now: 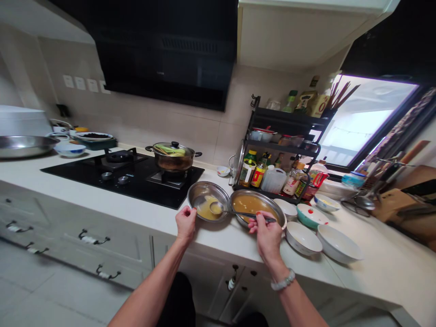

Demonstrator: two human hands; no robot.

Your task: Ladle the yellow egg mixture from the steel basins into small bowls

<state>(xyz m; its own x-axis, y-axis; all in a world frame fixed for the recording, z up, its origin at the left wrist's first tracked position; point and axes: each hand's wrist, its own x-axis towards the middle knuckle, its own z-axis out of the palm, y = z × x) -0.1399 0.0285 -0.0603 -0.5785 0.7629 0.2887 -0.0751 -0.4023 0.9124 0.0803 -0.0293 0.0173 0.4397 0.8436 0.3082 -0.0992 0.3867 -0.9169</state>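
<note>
Right now L hand (185, 222) grips the near rim of the steel plate (208, 200) w/ yellow liquid, on counter (136, 209) by the hob. R hand (267, 234) clenched on ladle (238, 212) handle; ladle bowl over that plate, beside steel bowl (257, 206) of same liquid.

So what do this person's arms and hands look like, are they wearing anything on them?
Both forearms are bare, with no sleeves in view and no gloves. The right hand has a pale beaded bracelet round the wrist. The left hand and its wrist show nothing worn. Whether there are rings is too small to tell.
</note>
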